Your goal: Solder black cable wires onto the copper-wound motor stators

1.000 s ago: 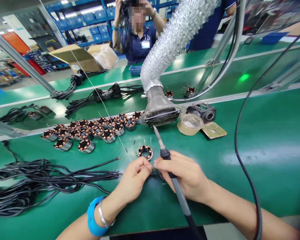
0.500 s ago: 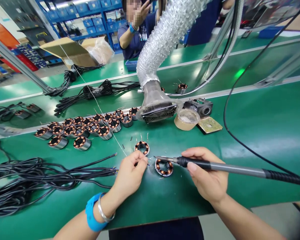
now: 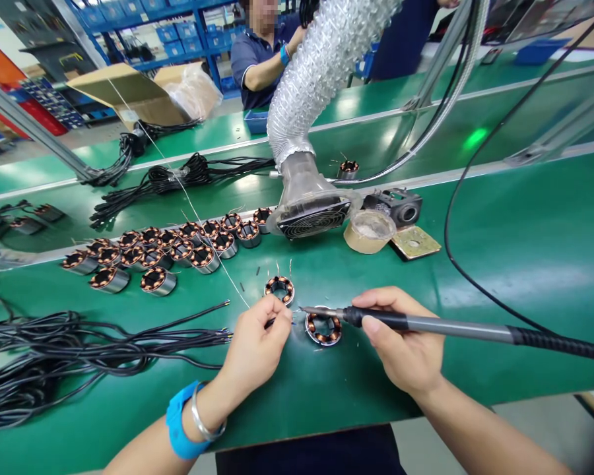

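Note:
My right hand grips a soldering iron held level, its tip pointing left over a copper-wound stator that lies on the green mat. My left hand is closed in a pinch on a thin wire end right beside the iron's tip. A strand of solder wire runs from that hand up and to the left. A second stator lies just behind the hands.
Several more stators sit in rows at the left. Black cable bundles spread over the near left. A fume hose with a fan, a tape roll and a brass plate stand behind. A person works across the far bench.
My right hand swung the soldering iron from upright to level, tip pointing left, uncovering the stator beneath. My left hand kept its pinch. The view drifted slightly.

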`<state>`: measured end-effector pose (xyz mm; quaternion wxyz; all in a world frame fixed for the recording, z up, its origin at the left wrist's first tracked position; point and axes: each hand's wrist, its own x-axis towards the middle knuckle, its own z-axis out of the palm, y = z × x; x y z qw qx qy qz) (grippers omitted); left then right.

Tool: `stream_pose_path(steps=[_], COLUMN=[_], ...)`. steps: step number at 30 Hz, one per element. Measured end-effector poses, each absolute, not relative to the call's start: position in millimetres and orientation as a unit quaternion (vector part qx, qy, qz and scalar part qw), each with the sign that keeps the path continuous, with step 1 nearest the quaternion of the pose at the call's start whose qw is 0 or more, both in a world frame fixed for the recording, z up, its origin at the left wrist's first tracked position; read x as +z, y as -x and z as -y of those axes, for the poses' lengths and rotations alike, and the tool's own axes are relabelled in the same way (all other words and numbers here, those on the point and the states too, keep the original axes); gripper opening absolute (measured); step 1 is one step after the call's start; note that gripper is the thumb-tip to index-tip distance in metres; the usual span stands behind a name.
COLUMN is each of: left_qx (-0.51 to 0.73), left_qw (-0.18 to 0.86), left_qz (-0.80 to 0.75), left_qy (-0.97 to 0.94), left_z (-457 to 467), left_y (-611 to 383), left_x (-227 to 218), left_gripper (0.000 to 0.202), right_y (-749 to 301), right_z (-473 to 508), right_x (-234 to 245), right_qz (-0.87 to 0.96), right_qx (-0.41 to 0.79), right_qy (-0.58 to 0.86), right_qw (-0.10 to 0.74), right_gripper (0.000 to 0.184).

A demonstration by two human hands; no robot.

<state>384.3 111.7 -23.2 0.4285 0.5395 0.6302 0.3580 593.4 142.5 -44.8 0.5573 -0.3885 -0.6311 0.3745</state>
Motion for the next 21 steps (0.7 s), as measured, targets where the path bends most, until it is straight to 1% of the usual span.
stream_pose_path(steps=[9, 16, 21], left_qx=[0.344, 0.343, 0.344], left_qw=[0.42, 0.426, 0.423], left_qz=[-0.635, -0.633, -0.635], left_qy=[-0.549, -0.547, -0.547], left_z=[-110.2, -109.6, -110.0], left_y=[-385.1, -385.7, -386.5], left_x=[-23.6, -20.9, -20.1], left_gripper=[0.024, 0.022, 0.022], right_y=[-591.2, -582.1, -580.5], right_z=[-140.8, -134.5, -131.7], right_x=[-38.4, -23.2, -24.0], right_qz=[0.678, 0.727, 0.752], right_qx=[0.323, 0.232, 0.188], right_qy=[0.35, 0.283, 0.254], right_qw=[0.56, 0.58, 0.578], right_gripper=[0.01, 0.022, 0.027])
